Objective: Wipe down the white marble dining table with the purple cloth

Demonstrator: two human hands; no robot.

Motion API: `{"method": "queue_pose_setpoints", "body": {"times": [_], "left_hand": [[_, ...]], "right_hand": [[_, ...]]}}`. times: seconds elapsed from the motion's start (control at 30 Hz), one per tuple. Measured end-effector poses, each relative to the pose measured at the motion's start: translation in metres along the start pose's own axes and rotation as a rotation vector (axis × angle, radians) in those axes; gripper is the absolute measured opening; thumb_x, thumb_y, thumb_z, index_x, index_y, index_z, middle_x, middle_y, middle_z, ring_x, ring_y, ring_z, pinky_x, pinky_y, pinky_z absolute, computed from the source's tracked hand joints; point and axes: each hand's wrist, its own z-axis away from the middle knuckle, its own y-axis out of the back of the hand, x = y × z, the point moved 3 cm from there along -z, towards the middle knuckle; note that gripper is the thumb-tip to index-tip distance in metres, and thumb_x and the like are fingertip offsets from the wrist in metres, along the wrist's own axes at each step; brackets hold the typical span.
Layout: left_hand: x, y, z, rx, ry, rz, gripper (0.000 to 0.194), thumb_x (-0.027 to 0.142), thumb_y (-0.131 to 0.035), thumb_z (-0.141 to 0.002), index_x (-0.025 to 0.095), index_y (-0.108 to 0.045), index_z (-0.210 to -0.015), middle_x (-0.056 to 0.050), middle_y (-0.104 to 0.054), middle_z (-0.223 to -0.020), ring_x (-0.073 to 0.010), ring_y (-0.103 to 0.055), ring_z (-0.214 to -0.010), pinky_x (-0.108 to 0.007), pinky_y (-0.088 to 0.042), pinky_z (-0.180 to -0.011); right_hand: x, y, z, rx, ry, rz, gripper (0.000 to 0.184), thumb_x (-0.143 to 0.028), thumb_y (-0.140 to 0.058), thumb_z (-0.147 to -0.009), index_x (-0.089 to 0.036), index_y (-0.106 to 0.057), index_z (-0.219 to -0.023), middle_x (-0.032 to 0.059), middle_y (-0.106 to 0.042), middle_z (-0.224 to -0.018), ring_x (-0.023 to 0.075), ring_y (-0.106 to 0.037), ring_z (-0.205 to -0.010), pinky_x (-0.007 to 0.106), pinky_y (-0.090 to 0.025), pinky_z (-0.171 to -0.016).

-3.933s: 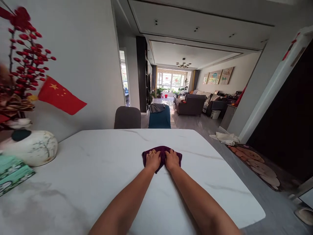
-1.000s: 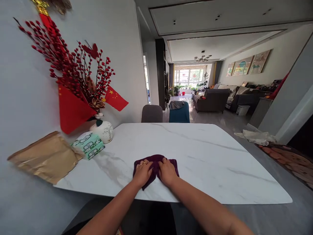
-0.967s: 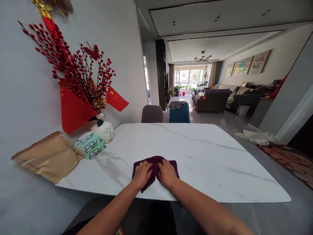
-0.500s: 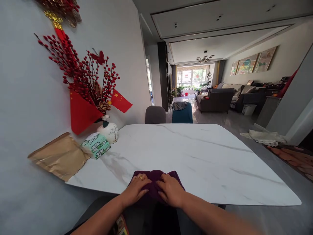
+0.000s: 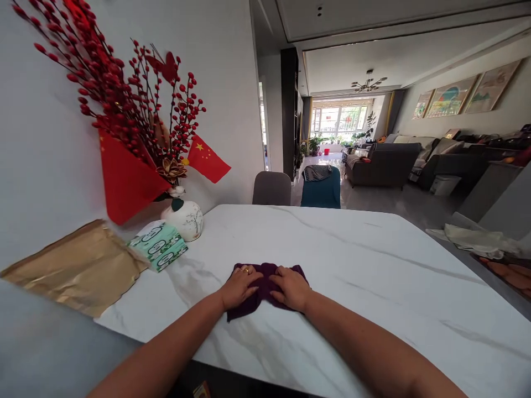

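Note:
A dark purple cleaning cloth [image 5: 265,283] lies bunched on the white marble-patterned table [image 5: 344,271]. On its left half rests my left hand [image 5: 240,288], fingers curled over the fabric and a ring on one finger. My right hand [image 5: 291,287] presses on the right half, its fingers bent into the cloth and the thumb pointing inward. Both palms face down, with a narrow strip of cloth showing between them. A loose corner of the fabric sticks out below my left hand.
Along the wall at left stand a brown paper bag [image 5: 78,265], a green tissue pack [image 5: 160,245] and a white vase [image 5: 188,221] with red berry branches and small flags. A grey chair [image 5: 271,189] and a teal chair [image 5: 321,190] are at the far end.
Both hands have pushed the cloth forward from the near table edge toward the middle. The view has moved closer over the table.

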Motion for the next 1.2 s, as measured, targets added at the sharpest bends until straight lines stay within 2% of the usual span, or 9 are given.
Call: {"method": "queue_pose_setpoints", "body": {"times": [0.23, 0.4, 0.57, 0.73, 0.87, 0.97, 1.07, 1.2], "left_hand": [[-0.060, -0.001, -0.073, 0.077, 0.102, -0.036, 0.038, 0.029, -0.056, -0.098, 0.026, -0.062, -0.136, -0.010, -0.063, -0.126, -0.0293, -0.056, -0.117, -0.046, -0.042, -0.101], [-0.094, -0.002, -0.114, 0.108, 0.202, -0.049, 0.037, 0.032, -0.055, -0.100, 0.028, -0.062, -0.136, -0.009, -0.063, -0.126, -0.0293, -0.055, -0.120, -0.045, -0.040, -0.103], [-0.116, -0.002, -0.143, 0.152, 0.350, -0.071, 0.033, 0.033, -0.053, -0.101, 0.030, -0.065, -0.131, -0.009, -0.062, -0.128, -0.0285, -0.054, -0.121, -0.044, -0.039, -0.103], [-0.121, -0.005, -0.160, 0.221, 0.544, -0.087, 0.035, 0.037, -0.045, -0.104, 0.029, -0.066, -0.130, -0.012, -0.061, -0.132, -0.0328, -0.052, -0.124, -0.049, -0.040, -0.101], [-0.111, -0.004, -0.158, 0.242, 0.641, -0.078, 0.037, 0.036, -0.042, -0.104, 0.025, -0.066, -0.130, -0.015, -0.061, -0.132, -0.0356, -0.052, -0.126, -0.051, -0.041, -0.099], [-0.099, -0.002, -0.141, 0.230, 0.658, -0.068, 0.035, 0.034, -0.043, -0.104, 0.025, -0.067, -0.128, -0.015, -0.061, -0.134, -0.0352, -0.052, -0.128, -0.050, -0.042, -0.099], [-0.087, 0.001, -0.112, 0.208, 0.644, -0.066, 0.034, 0.032, -0.044, -0.103, 0.028, -0.066, -0.128, -0.013, -0.061, -0.134, -0.0336, -0.052, -0.128, -0.048, -0.042, -0.100], [-0.069, 0.005, -0.058, 0.189, 0.605, -0.075, 0.033, 0.029, -0.047, -0.102, 0.028, -0.066, -0.129, -0.011, -0.061, -0.135, -0.0323, -0.053, -0.127, -0.046, -0.042, -0.101]], "right_hand": [[0.050, -0.002, -0.076, 0.029, -0.134, 0.071, 0.042, -0.042, -0.063, -0.097, -0.024, -0.064, -0.135, 0.0097, -0.060, -0.126, 0.0242, -0.060, -0.108, 0.035, -0.048, -0.091], [0.078, -0.005, -0.123, 0.046, -0.228, 0.111, 0.039, -0.041, -0.058, -0.099, -0.025, -0.064, -0.134, 0.0092, -0.059, -0.125, 0.0239, -0.059, -0.108, 0.035, -0.048, -0.088], [0.095, -0.010, -0.159, 0.029, -0.340, 0.109, 0.035, -0.042, -0.052, -0.102, -0.025, -0.064, -0.131, 0.0098, -0.057, -0.129, 0.0243, -0.058, -0.112, 0.036, -0.046, -0.092], [0.096, -0.013, -0.184, 0.056, -0.474, 0.116, 0.038, -0.039, -0.046, -0.105, -0.023, -0.060, -0.137, 0.0145, -0.054, -0.135, 0.0290, -0.055, -0.118, 0.040, -0.047, -0.092], [0.079, -0.016, -0.186, 0.067, -0.565, 0.131, 0.039, -0.031, -0.043, -0.104, -0.020, -0.060, -0.137, 0.0176, -0.053, -0.138, 0.0330, -0.053, -0.123, 0.043, -0.049, -0.089], [0.058, -0.018, -0.175, 0.067, -0.577, 0.136, 0.038, -0.027, -0.044, -0.102, -0.019, -0.061, -0.136, 0.0172, -0.053, -0.140, 0.0321, -0.053, -0.125, 0.041, -0.050, -0.089], [0.032, -0.021, -0.155, 0.073, -0.558, 0.134, 0.037, -0.024, -0.045, -0.100, -0.019, -0.063, -0.133, 0.0176, -0.054, -0.140, 0.0315, -0.054, -0.124, 0.040, -0.050, -0.088], [-0.012, -0.023, -0.124, 0.064, -0.500, 0.126, 0.037, -0.023, -0.045, -0.099, -0.017, -0.063, -0.131, 0.0184, -0.055, -0.137, 0.0326, -0.055, -0.121, 0.042, -0.051, -0.089]]}}
